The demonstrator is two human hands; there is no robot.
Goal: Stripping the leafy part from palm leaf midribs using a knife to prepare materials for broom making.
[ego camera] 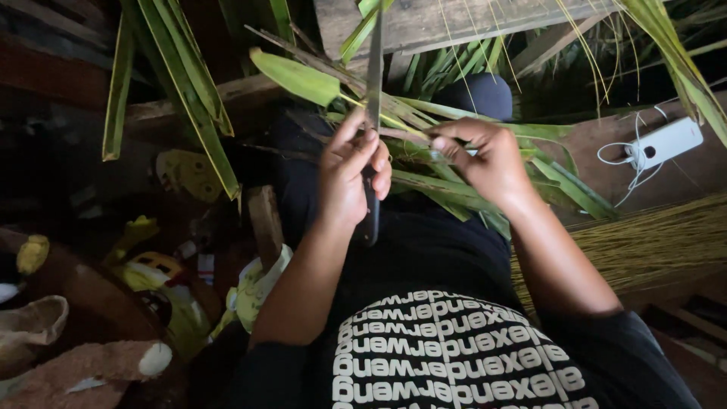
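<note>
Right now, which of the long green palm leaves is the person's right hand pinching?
The right hand pinches the leaf strip running sideways from the knife in the left hand. The other leaves hang or lie untouched.

Head camera looking down, close in

We are looking steeply down from head height over our own lap (424, 250), facing forward, with both forearms filling the near frame.

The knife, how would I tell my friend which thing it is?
Start at the person's lap, dark cloth under a pile of long green leaves. The left hand is closed on the knife there. It is the only straight, grey metal strip, pointing up and away among bendy green leaves.
</note>
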